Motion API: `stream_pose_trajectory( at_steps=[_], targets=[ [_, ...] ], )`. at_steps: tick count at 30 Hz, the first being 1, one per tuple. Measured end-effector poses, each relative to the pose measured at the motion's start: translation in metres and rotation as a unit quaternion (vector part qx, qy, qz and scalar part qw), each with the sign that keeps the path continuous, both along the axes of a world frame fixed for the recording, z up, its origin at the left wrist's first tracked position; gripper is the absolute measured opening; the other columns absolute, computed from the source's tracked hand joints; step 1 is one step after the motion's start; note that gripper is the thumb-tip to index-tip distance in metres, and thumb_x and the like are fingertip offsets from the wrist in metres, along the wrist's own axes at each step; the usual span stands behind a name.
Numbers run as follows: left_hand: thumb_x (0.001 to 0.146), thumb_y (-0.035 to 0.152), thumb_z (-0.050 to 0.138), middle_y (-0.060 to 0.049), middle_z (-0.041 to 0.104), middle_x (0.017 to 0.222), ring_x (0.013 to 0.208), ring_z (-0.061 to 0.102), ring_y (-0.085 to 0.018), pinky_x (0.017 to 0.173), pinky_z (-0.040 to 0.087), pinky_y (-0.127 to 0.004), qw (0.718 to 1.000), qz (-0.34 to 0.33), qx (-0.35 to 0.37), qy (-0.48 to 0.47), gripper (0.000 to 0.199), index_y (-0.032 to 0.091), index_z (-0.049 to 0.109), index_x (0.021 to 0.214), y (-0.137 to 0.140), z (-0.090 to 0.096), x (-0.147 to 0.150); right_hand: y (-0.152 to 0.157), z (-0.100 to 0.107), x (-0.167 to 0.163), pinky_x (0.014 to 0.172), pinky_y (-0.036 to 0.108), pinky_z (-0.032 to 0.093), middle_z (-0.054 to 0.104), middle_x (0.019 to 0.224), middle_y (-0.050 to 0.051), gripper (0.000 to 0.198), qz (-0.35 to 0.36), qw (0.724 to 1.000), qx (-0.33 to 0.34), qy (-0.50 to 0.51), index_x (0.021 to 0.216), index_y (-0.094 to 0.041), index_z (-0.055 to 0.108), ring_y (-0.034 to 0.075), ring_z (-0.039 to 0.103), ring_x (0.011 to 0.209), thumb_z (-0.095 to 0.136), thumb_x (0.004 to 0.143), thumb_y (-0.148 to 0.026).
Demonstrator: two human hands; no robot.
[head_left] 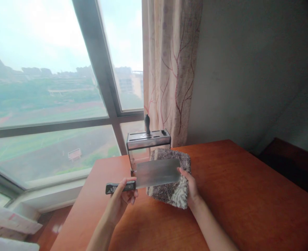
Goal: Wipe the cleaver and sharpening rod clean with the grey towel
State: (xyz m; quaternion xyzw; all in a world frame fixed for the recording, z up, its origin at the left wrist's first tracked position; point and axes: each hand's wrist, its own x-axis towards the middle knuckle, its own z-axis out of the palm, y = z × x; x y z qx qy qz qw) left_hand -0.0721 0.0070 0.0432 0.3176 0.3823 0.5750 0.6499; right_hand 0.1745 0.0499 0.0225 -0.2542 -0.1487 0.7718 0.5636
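Observation:
A cleaver [157, 172] with a broad grey blade and a black riveted handle is held level above the table. My left hand [122, 195] is closed round its handle, thumb on top. Behind the blade is a folded fluffy grey-brown and white towel [166, 195]. My right hand [192, 186] grips the towel at its right side, its thumb at the blade's far end; the other fingers are mostly hidden behind the towel. Just beyond stands a knife block [148, 138] with a metal slotted top and clear sides. A dark-handled tool [147, 124] stands upright in it.
The reddish-brown wooden table [234, 181] reaches to the right, its far corner near the grey wall [242, 76]. Tall windows [44, 87] lie to the left. A curtain [172, 69] with a branch pattern hangs behind the knife block.

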Motion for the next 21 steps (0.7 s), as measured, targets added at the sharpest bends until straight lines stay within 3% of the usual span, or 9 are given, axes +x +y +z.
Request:
stream_pose_trajectory(
  at_steps=[6,11,17,21],
  targets=[
    [0.077,0.037,0.067,-0.006,0.065,0.058,0.053,0.057,-0.014,0.048,0.040,-0.020,0.996,0.047,-0.027,-0.069,0.025,0.014,0.071,0.086,0.001,-0.002,-0.002,-0.003,0.011,0.001,0.083,0.045,0.052,0.076,0.086,0.007,0.044,0.033,0.999,0.019,0.025,0.113,-0.018,0.066,0.028,0.070,0.088,0.058,0.082,-0.048],
    [0.080,0.036,0.065,-0.004,0.064,0.060,0.053,0.055,-0.011,0.052,0.042,-0.020,0.986,0.053,-0.021,-0.157,0.023,0.016,0.071,0.091,0.000,-0.003,0.013,-0.012,0.013,-0.015,0.086,0.045,0.051,0.075,0.090,0.010,0.045,0.063,0.997,0.007,0.047,0.113,-0.015,0.066,0.028,0.069,0.092,0.058,0.082,-0.047],
    [0.080,0.038,0.066,-0.004,0.066,0.068,0.057,0.055,-0.011,0.055,0.043,-0.019,0.992,0.043,-0.036,-0.110,0.032,0.017,0.068,0.104,0.002,-0.010,0.029,-0.019,0.003,-0.032,0.085,0.046,0.051,0.075,0.088,0.010,0.044,0.095,0.994,-0.010,0.052,0.103,-0.016,0.069,0.030,0.068,0.094,0.053,0.080,-0.050],
    [0.082,0.042,0.063,-0.004,0.065,0.068,0.056,0.054,-0.012,0.055,0.042,-0.021,0.996,0.032,-0.032,-0.078,0.034,0.015,0.068,0.103,0.003,-0.013,0.027,-0.013,0.000,-0.025,0.084,0.046,0.051,0.075,0.087,0.009,0.044,0.064,0.997,-0.007,0.049,0.105,-0.016,0.068,0.030,0.069,0.091,0.054,0.077,-0.048]
  ],
)
